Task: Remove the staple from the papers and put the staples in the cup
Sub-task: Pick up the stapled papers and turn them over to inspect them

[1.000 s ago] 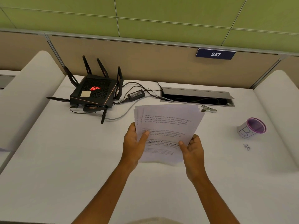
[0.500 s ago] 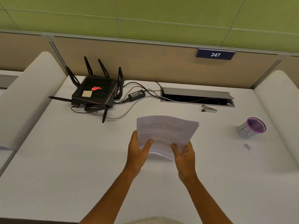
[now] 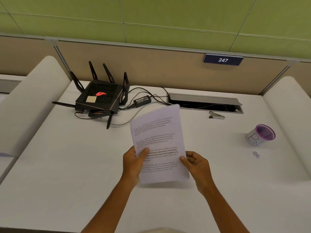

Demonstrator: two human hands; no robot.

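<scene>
A stack of printed white papers (image 3: 158, 137) is held up over the middle of the white desk (image 3: 58, 165), squared together and tilted slightly left. My left hand (image 3: 133, 163) grips its lower left edge, thumb on the front page. My right hand (image 3: 196, 165) pinches the lower right edge. No staple shows on the papers. A white cup with a purple rim (image 3: 260, 135) lies tipped at the right. A small tangle of loose staples (image 3: 256, 154) rests on the desk just in front of the cup. A metal staple remover (image 3: 216, 115) lies near the cable slot.
A black router with antennas (image 3: 101, 98) sits at the back left, its power adapter (image 3: 142, 100) and cables running to an open cable slot (image 3: 205, 105). Padded white dividers (image 3: 289, 105) flank both sides. A partition wall closes the back.
The fanned, then bent sheets now stand squared into one neat upright stack. Both hands have shifted slightly to grip its lower edges.
</scene>
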